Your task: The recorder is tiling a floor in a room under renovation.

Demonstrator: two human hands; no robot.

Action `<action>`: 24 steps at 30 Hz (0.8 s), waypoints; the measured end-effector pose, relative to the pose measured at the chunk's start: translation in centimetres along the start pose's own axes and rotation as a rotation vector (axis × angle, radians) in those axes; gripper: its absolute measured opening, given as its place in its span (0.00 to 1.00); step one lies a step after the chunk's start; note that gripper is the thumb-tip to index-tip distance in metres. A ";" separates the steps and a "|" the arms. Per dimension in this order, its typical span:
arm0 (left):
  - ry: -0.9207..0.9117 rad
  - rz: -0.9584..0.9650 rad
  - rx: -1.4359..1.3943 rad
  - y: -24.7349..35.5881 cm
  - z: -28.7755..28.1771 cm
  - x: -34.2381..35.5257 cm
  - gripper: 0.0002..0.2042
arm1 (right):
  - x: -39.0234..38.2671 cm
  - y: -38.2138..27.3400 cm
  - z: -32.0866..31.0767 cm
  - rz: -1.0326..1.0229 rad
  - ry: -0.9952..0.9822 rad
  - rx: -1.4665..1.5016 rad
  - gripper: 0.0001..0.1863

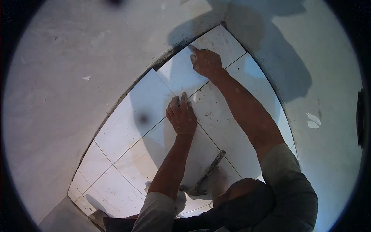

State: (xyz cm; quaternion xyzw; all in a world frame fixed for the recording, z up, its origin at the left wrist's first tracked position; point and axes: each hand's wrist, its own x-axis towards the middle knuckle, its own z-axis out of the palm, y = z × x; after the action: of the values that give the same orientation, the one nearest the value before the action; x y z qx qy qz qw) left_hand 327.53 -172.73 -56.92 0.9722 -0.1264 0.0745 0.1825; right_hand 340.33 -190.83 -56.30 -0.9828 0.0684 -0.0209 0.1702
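Observation:
White floor tiles lie in a grid with thin dark joints between them. My right hand rests at the far end of one tile, its index finger stretched to the edge by the wall and the other fingers curled. My left hand lies lower down, fingers spread, with the fingertips on the joints where this tile meets its neighbours. Neither hand appears to hold anything. A hammer with a worn, spotted handle lies on the tiles right of my left forearm, its head near the lower edge.
Plastered grey walls rise on the left and right and meet at the far corner. A dark, rough gap runs between the left wall and the tiles. Two white scraps show on the right wall. Shadows fall across the tiles and right wall.

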 end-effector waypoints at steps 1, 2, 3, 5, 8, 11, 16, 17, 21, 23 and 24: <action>0.012 0.010 -0.004 -0.2 0.0 0.0 0.19 | -0.4 0.0 0.0 -0.031 0.041 0.004 0.21; 0.024 0.021 -0.007 -0.3 0.1 -0.1 0.19 | -0.6 -0.1 0.0 -0.061 0.082 0.008 0.21; 0.022 0.019 -0.004 -0.4 0.1 -0.1 0.19 | -0.5 -0.2 0.0 -0.062 0.079 0.010 0.21; 0.017 0.017 0.002 -0.2 0.1 -0.1 0.19 | -0.4 -0.3 -0.6 -0.038 0.008 0.018 0.21; 0.034 0.022 -0.013 -0.2 0.3 -0.1 0.19 | 0.6 -0.9 -1.3 0.007 -0.051 -0.015 0.21; 0.022 0.008 -0.027 0.0 0.2 -0.1 0.19 | 0.2 -0.6 -1.0 -0.007 -0.010 0.014 0.21; 0.014 0.008 -0.022 -0.2 0.0 0.1 0.20 | -0.9 -0.3 -1.3 -0.020 0.032 0.075 0.21; 0.018 0.013 -0.010 -0.3 0.0 0.1 0.20 | -0.8 -0.5 -1.6 0.004 -0.008 0.068 0.22; 0.011 0.010 -0.023 -0.1 0.2 -0.1 0.20 | 0.0 -0.7 -1.4 -0.004 -0.019 0.041 0.22; 0.021 0.010 -0.024 -0.2 0.1 -0.2 0.20 | 0.2 -1.0 -1.4 0.023 -0.054 0.037 0.22; 0.020 0.009 -0.023 -0.3 0.1 -0.3 0.20 | -0.1 -1.0 -1.3 0.022 -0.056 0.038 0.22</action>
State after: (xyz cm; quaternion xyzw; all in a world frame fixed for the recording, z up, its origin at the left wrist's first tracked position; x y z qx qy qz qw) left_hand 327.36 -172.44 -57.18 0.9687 -0.1298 0.0837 0.1944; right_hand 340.30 -190.32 -54.78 -0.9788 0.0741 0.0071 0.1909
